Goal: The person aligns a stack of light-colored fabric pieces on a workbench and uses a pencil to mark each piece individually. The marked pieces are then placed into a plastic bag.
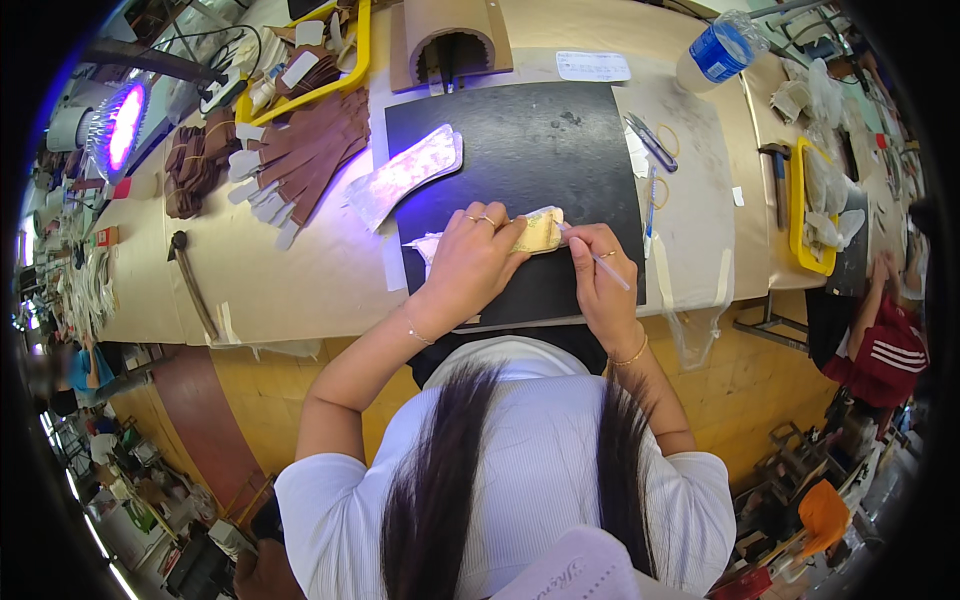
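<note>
My left hand (470, 255) is closed over a long, pale, curved piece with a yellowish end (541, 231), pressing it on a black mat (545, 130). The piece's other end pokes out to the left of that hand. Just right of the yellow end, my right hand (608, 280) pinches a thin, pale, translucent pen-like stick (611, 272). Its tip meets the piece's end near my fingertips, too small to make out clearly. Farther up and left, a second curved piece (408, 175) lies partly on the mat, shining pink-white under purple light.
A purple lamp (122, 125) stands at left, near fanned brown strips (310, 155) and a hammer (190, 280). A yellow tray (360, 50) and a grooved brown block (460, 40) lie behind. At right are a cutter (652, 143), a blue pen (651, 200), and a bottle (715, 55).
</note>
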The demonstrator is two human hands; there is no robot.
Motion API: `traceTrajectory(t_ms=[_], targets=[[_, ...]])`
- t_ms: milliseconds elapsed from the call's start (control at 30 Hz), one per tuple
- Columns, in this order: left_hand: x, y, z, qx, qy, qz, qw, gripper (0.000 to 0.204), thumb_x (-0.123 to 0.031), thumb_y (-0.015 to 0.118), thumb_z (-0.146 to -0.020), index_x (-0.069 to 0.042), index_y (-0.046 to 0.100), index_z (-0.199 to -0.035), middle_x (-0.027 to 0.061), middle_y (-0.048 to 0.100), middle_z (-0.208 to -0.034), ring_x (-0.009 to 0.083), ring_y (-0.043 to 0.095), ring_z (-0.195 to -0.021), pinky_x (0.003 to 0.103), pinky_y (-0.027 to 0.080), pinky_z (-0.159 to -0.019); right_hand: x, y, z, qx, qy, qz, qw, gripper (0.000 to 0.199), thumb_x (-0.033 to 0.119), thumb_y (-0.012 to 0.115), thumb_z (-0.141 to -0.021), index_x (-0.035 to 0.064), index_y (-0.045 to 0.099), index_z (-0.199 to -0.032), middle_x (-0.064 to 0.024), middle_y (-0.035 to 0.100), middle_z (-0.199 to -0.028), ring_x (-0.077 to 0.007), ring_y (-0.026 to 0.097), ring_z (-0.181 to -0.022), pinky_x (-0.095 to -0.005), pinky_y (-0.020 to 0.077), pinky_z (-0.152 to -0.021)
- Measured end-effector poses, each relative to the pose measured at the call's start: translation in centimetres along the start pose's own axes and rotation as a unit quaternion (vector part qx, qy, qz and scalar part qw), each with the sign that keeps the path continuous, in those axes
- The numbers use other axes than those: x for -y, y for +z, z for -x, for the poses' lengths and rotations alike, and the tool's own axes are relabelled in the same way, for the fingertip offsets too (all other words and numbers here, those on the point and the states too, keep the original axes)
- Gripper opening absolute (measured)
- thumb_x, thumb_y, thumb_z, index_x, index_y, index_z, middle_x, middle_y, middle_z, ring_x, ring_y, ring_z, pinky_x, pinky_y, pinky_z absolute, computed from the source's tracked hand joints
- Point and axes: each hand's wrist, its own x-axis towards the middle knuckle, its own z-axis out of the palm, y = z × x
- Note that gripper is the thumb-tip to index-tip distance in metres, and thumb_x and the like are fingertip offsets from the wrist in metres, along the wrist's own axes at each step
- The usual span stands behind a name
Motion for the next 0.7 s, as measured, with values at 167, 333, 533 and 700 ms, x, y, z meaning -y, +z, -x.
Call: traceTrajectory(t_ms=[167, 333, 533, 700], targets=[[0.0, 0.1, 0.1, 0.000, 0.004, -0.010, 1.000, 0.039, -0.017, 0.079, -0.080, -0.002, 0.069, -0.115, 0.0090, 0.057, -0.097, 0.0287, 0.054, -0.093, 0.040, 0.043, -0.082, 0.6, 0.0, -0.5, 0.015, -0.050, 0.083, 0.995, 0.006, 0.009, 0.065, -0.096, 0.0036, 0.066, -0.098, -0.0104, 0.068, -0.092, -0.0303, 0.064, -0.075, -0.0383, 0.0509, -0.069], [0.2, 0.3, 0.2, -0.002, 0.004, -0.008, 1.000, 0.038, -0.018, 0.078, -0.082, -0.002, 0.068, -0.115, 0.0091, 0.056, -0.097, 0.0288, 0.054, -0.092, 0.040, 0.043, -0.080, 1.2, -0.1, -0.3, 0.051, -0.108, 0.146, 0.982, 0.009, 0.013, 0.065, -0.097, 0.0050, 0.066, -0.094, -0.0076, 0.070, -0.092, -0.0274, 0.067, -0.081, -0.0408, 0.0510, -0.086], [0.4, 0.3, 0.3, 0.000, 0.000, 0.002, 1.000, 0.039, -0.019, 0.078, -0.081, -0.004, 0.067, -0.115, 0.0094, 0.056, -0.100, 0.0288, 0.054, -0.094, 0.040, 0.043, -0.082, 2.4, -1.0, 0.4, 0.062, -0.082, 0.097, 0.990, 0.014, 0.018, 0.063, -0.099, 0.0061, 0.068, -0.095, -0.0068, 0.072, -0.094, -0.0220, 0.069, -0.088, -0.0443, 0.0467, -0.099], [0.5, 0.3, 0.2, -0.014, 0.012, 0.018, 1.000, 0.041, -0.018, 0.080, -0.077, -0.005, 0.064, -0.113, 0.0103, 0.057, -0.107, 0.0302, 0.054, -0.099, 0.040, 0.043, -0.086, 2.0, -1.8, -0.3, -0.024, -0.074, 0.049, 0.996, 0.017, 0.021, 0.060, -0.102, 0.0059, 0.068, -0.100, -0.0084, 0.071, -0.094, -0.0238, 0.069, -0.090, -0.0434, 0.0464, -0.099]])
